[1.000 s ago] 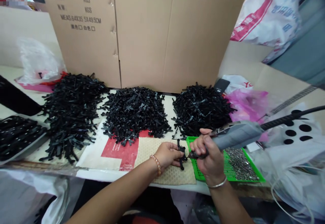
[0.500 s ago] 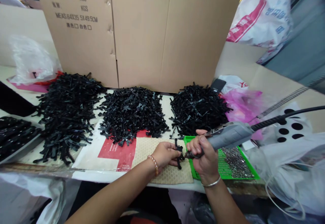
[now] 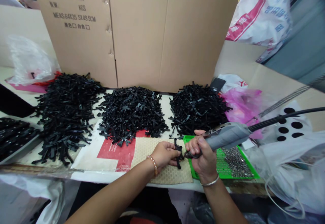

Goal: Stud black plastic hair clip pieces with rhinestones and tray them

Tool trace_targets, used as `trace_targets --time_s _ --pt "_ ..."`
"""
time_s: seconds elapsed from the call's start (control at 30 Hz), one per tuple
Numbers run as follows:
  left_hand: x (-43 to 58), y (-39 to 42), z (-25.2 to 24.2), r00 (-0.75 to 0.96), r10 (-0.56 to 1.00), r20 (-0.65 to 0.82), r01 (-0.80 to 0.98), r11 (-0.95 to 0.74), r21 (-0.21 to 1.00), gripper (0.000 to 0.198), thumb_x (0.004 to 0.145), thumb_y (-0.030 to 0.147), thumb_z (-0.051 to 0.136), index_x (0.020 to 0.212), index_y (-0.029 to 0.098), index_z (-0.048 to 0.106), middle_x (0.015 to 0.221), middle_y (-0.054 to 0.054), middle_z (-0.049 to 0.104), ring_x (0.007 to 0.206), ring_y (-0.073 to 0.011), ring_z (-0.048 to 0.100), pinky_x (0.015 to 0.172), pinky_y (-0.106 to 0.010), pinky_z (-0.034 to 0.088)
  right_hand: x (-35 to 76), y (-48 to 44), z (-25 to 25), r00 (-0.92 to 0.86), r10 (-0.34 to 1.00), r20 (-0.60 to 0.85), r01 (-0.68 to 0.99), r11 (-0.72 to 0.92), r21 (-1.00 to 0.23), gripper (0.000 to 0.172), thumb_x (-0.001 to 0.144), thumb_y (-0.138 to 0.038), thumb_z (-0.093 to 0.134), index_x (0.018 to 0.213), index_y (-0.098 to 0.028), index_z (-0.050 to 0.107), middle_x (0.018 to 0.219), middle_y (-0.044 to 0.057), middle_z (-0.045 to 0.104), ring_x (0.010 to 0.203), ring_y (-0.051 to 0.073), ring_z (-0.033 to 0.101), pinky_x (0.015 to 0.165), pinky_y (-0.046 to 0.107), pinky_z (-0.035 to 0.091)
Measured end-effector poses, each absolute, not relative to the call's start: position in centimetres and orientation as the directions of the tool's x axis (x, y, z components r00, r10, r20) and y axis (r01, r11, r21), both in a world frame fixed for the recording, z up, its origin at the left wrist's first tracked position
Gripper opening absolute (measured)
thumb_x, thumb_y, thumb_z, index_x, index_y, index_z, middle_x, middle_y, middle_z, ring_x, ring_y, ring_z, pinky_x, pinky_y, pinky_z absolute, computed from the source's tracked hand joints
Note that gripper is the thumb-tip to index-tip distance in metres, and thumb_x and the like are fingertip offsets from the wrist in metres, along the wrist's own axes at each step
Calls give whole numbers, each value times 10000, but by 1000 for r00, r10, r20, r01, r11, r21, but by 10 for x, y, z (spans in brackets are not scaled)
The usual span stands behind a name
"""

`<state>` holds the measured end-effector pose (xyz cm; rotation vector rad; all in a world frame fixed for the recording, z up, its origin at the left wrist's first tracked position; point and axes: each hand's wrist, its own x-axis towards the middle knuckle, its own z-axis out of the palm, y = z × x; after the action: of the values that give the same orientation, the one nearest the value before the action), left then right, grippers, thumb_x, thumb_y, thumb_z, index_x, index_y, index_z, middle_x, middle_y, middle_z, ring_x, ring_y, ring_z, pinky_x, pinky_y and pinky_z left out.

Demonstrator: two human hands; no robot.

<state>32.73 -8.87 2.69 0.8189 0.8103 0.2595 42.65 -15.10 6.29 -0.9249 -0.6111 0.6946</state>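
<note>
My left hand [image 3: 166, 154] pinches a small black plastic part [image 3: 179, 153] over a beige honeycomb-patterned mat [image 3: 154, 146]. My right hand [image 3: 201, 154] is wrapped round a grey electric screwdriver [image 3: 227, 136], held nearly level. The driver's tip points left and meets, or almost meets, the right side of the black part; I cannot tell whether they touch. Under and beyond my right hand lies a green tray [image 3: 254, 175] with many small metal screws [image 3: 238, 163] heaped at its right. My left fingers partly hide the black part.
Three heaps of black parts lie on the table: a left heap [image 3: 68, 112], a middle heap [image 3: 132, 112] and a right heap [image 3: 199, 107]. Behind them stands a big cardboard box [image 3: 142, 31]. A coiled spring [image 3: 286, 100] and a pink plastic bag [image 3: 242, 105] are at right.
Both hands keep nearly the same pose, with the black part and the screwdriver still held together. The whole view has shifted very slightly.
</note>
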Motion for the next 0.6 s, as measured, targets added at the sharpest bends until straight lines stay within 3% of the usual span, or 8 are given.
trace_targets --time_s 0.6 --pt "327 -88 25 692 492 -528 103 657 747 159 644 122 720 761 92 615 669 -48 651 563 -115 599 528 -236 523 425 -154 63 619 758 206 -234 429 -873 157 818 -321 651 909 -208 588 473 -92 348 411 76 337 476 222 377"
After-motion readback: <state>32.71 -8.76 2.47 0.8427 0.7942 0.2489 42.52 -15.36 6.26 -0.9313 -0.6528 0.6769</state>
